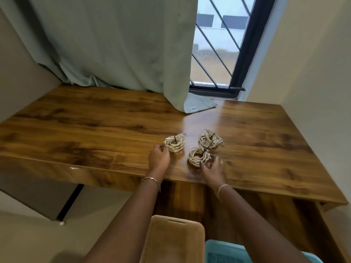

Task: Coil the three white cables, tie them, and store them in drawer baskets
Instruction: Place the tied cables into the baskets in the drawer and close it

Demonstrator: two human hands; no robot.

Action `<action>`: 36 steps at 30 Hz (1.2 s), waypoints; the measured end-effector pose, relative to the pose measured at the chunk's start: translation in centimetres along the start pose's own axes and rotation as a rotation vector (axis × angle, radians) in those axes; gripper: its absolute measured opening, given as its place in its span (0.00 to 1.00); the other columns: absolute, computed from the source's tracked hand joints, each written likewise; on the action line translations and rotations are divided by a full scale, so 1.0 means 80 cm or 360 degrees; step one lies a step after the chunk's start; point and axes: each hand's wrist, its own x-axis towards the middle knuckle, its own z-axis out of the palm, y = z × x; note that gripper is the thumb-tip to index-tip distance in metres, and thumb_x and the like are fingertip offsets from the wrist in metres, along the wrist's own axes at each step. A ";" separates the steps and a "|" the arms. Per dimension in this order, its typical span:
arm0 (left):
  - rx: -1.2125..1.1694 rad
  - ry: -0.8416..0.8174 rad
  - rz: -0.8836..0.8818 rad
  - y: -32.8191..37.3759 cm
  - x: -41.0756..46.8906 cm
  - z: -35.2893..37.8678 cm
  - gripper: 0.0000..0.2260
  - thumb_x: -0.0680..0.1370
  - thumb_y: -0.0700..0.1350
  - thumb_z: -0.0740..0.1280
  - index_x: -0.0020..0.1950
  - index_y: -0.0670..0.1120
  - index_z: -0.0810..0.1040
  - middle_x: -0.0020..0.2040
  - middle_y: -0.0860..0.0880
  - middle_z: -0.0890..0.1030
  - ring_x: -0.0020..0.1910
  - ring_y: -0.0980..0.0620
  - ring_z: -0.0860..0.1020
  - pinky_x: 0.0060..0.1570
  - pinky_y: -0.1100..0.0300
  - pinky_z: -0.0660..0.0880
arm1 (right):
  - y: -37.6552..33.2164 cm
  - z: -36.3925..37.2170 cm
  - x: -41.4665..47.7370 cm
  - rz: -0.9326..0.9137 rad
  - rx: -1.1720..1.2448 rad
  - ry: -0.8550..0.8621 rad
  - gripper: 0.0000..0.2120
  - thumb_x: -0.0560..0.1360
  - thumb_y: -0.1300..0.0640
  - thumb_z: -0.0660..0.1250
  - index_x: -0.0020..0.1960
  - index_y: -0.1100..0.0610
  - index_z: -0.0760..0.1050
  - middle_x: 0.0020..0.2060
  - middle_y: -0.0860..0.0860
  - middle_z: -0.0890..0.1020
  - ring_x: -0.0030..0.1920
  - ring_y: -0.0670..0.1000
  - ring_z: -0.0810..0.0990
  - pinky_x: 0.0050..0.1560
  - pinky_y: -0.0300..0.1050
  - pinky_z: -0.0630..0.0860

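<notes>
Three coiled white cables, each bound with a dark tie, lie close together on the wooden table [95,130]. The left coil [175,144] is touched at its near-left edge by the fingertips of my left hand [159,157]. The near coil [198,157] has the fingers of my right hand [212,167] curled against its near-right side. The far right coil [209,139] lies alone, untouched. Neither coil is lifted off the table.
A pale green curtain [123,44] hangs onto the back of the table, beside a barred window [218,44]. Below the table's front edge are a tan basket [174,240] and a light blue basket [224,251]. Walls close in on both sides.
</notes>
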 end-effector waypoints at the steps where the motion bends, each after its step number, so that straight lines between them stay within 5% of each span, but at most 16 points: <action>1: 0.0019 0.0001 0.0010 0.002 0.010 0.006 0.13 0.79 0.49 0.61 0.62 0.47 0.76 0.61 0.45 0.79 0.59 0.43 0.76 0.59 0.49 0.73 | -0.001 0.005 0.007 0.0008 0.0009 0.0046 0.26 0.75 0.51 0.68 0.69 0.58 0.65 0.65 0.59 0.70 0.65 0.59 0.70 0.67 0.53 0.68; 10: 0.0467 -0.0283 0.0270 0.021 0.094 0.051 0.23 0.75 0.37 0.59 0.70 0.47 0.70 0.70 0.44 0.71 0.68 0.42 0.70 0.66 0.47 0.69 | 0.001 0.019 0.056 0.0166 -0.0158 0.0218 0.26 0.71 0.44 0.70 0.64 0.56 0.71 0.61 0.58 0.70 0.62 0.61 0.73 0.63 0.51 0.70; 15: 0.1075 -0.0476 0.0555 0.027 0.101 0.059 0.18 0.79 0.45 0.59 0.70 0.51 0.70 0.68 0.45 0.73 0.69 0.43 0.68 0.66 0.44 0.66 | 0.001 0.018 0.066 0.0097 -0.0128 0.0216 0.20 0.71 0.49 0.72 0.59 0.56 0.75 0.58 0.57 0.74 0.59 0.59 0.75 0.60 0.49 0.72; 19: 0.1323 -0.0354 0.0663 0.032 0.099 0.053 0.15 0.77 0.48 0.64 0.64 0.49 0.75 0.64 0.45 0.76 0.66 0.41 0.70 0.61 0.44 0.67 | 0.000 0.013 0.064 0.0026 -0.0071 0.0234 0.14 0.71 0.52 0.71 0.54 0.55 0.76 0.52 0.53 0.81 0.54 0.54 0.79 0.50 0.42 0.71; 26: 0.0622 -0.0440 0.0508 0.022 0.082 0.033 0.13 0.76 0.45 0.68 0.58 0.41 0.79 0.56 0.43 0.82 0.56 0.45 0.79 0.49 0.58 0.72 | 0.001 0.004 0.044 0.0051 0.0045 0.0254 0.11 0.72 0.54 0.71 0.52 0.56 0.75 0.49 0.53 0.81 0.51 0.53 0.79 0.47 0.39 0.68; 36: -0.0092 -0.0452 0.0245 -0.027 -0.058 -0.037 0.11 0.68 0.46 0.77 0.48 0.47 0.80 0.41 0.49 0.81 0.40 0.52 0.79 0.41 0.58 0.75 | 0.034 -0.045 -0.061 0.0025 0.0642 0.0290 0.13 0.67 0.58 0.76 0.39 0.51 0.71 0.36 0.47 0.79 0.38 0.47 0.78 0.45 0.43 0.76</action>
